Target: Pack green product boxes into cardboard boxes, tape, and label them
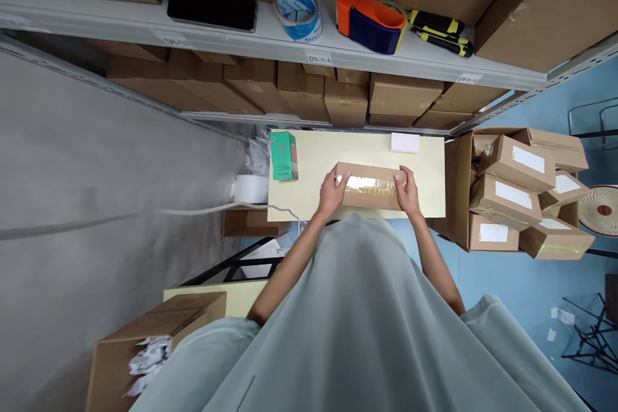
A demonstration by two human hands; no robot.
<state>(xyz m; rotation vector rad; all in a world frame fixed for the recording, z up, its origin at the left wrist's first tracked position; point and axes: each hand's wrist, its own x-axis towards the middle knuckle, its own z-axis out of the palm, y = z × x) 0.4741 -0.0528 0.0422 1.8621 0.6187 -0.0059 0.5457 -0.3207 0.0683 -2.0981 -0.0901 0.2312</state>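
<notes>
A taped brown cardboard box lies across the front of the cream table, shiny clear tape running along its upper face. My left hand grips its left end, thumb on top. At the other end my right hand holds on in the same way, with the thumb on the top face. Parts of the fingers are hidden behind the box's ends. To the left stands a green box, and a small white box sits at the table's back right.
At right, a big open carton holds several labelled boxes. Above the table, a shelf edge carries a phone, a tape roll, an orange-and-blue tape dispenser and utility knives. A cable crosses at left.
</notes>
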